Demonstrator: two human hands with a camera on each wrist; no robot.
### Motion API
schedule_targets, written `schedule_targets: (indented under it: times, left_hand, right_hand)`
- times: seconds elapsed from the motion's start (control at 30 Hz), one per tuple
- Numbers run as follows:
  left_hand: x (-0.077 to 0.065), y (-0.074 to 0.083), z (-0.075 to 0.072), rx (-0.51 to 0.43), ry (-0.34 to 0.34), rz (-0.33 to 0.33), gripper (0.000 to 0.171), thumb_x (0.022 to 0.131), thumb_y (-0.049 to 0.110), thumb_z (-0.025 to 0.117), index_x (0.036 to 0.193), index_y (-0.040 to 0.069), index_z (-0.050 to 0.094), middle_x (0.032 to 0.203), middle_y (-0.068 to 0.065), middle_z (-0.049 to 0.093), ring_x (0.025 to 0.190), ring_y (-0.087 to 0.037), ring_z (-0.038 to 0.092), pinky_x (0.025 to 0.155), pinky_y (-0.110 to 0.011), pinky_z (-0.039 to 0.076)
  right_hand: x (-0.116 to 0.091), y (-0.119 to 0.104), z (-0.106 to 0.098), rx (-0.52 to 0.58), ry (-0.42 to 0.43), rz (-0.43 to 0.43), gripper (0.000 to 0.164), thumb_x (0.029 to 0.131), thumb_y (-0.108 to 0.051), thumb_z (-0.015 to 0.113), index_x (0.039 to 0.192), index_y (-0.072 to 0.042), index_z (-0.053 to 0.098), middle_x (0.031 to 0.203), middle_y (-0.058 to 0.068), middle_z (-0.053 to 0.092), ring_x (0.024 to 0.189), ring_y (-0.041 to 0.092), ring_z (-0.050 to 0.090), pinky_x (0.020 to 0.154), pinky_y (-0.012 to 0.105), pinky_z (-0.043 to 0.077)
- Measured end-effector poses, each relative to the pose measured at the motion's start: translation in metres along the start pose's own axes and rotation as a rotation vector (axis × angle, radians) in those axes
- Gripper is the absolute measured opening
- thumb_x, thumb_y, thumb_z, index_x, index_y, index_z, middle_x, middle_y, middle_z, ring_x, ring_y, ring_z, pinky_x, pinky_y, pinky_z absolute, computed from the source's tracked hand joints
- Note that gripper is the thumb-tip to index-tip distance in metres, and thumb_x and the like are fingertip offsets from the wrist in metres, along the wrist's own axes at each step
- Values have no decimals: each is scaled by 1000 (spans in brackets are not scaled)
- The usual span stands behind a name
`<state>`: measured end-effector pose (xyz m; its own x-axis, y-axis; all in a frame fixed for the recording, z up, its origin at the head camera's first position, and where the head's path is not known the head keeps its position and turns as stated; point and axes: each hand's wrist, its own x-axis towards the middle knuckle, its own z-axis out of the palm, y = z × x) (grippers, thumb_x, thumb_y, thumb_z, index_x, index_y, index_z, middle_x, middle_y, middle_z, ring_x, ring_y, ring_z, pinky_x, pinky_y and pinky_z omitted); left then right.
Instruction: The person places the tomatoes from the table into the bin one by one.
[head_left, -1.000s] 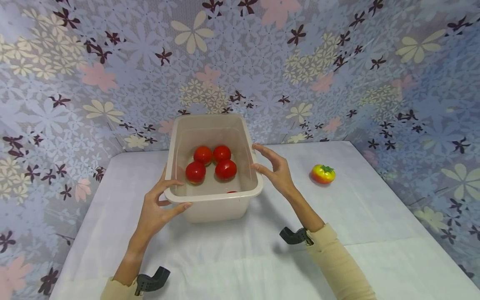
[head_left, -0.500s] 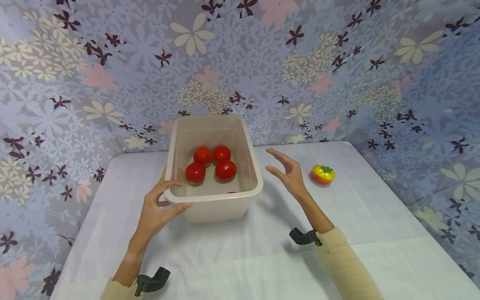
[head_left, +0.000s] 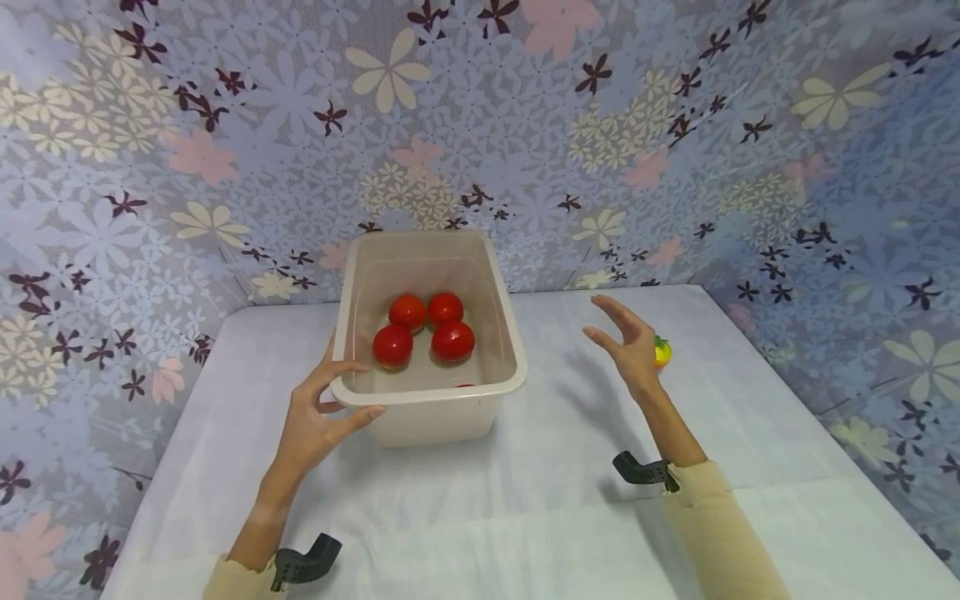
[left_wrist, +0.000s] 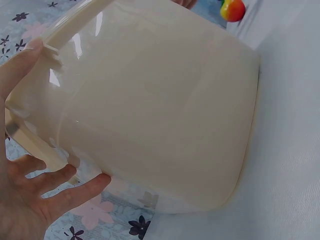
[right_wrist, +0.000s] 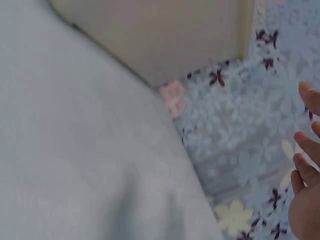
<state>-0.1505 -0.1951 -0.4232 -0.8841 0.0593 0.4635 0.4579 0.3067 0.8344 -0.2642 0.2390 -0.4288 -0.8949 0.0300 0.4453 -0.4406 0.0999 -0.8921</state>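
Observation:
An off-white plastic bin [head_left: 431,421] stands on the cloth-covered table in the head view. Several round red tomatoes [head_left: 453,342] lie on its floor, one mostly hidden behind the near rim. My left hand [head_left: 309,417] grips the bin's near left corner, thumb on the front and fingers at the left side; the left wrist view shows the thumb [left_wrist: 22,62] up at the rim. To the right of the bin, my right hand [head_left: 632,346] hovers with nothing in it, fingers and thumb spread apart. It partly covers a yellow-and-red tomato [head_left: 663,353] with a green leafy top.
White cloth [head_left: 465,517] covers the table. Flower-patterned fabric [head_left: 480,125] rises close behind the bin and along the right side. A dark camera mount [head_left: 306,560] juts from the left wrist, and another mount [head_left: 641,469] from the right.
My right hand has left the bin's right rim and moved rightward, now overlapping the yellow-and-red tomato in the head view. The left hand and the bin have stayed in place.

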Motion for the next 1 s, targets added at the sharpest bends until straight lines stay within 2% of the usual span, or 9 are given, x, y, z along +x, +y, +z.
schedule_targets:
  times: [0.07,0.17,0.3,0.43,0.57,0.73,1.0]
  left_hand:
    - [0,-1,0,-5,-2,0,51,72,1,83,119,6,63,161,-8,25,136,-46,39,76,-63,55]
    - [0,-2,0,-6,-3,-1,51,72,0,83,119,5,62,161,-7,25,136,-46,38,76,-63,55]
    - [0,-2,0,-2,-4,5,51,72,1,83,119,4,62,162,-6,25,136,-46,39,75,-62,55]
    - [0,-3,0,1,-1,7,51,73,1,83,119,6,62,161,-6,25,135,-46,40,75,-61,56]
    - [-1,-3,0,6,6,8,51,72,0,83,118,8,63,161,-7,28,133,-45,43,74,-61,56]
    - [-1,-2,0,5,2,10,51,72,0,83,118,7,63,161,-8,27,133,-47,42,75,-61,56]
    - [0,-2,0,7,3,7,52,71,0,83,119,6,63,160,-9,27,134,-47,42,75,-61,56]
  right_hand:
    - [-2,4,-8,-43,17,33,54,85,-1,72,136,2,53,142,16,54,140,19,41,108,19,40]
    - [-5,10,-19,-102,53,77,55,85,-4,73,137,-1,53,143,12,54,142,18,38,113,22,34]
    - [-9,18,-32,-106,109,118,57,84,-2,74,137,0,53,143,13,53,143,20,37,119,31,28]
    - [-11,27,-43,-134,179,149,56,82,-1,75,134,1,55,142,12,54,140,17,41,118,30,28]
    - [-12,34,-52,-226,258,200,54,82,-6,77,133,-5,59,142,9,55,138,15,42,119,30,27]
    - [-17,42,-62,-312,302,283,54,85,-6,74,136,-9,57,146,9,51,143,17,36,122,33,20]
    - [-21,56,-74,-371,339,277,57,82,-1,73,137,-5,54,150,12,45,146,24,30,123,41,15]
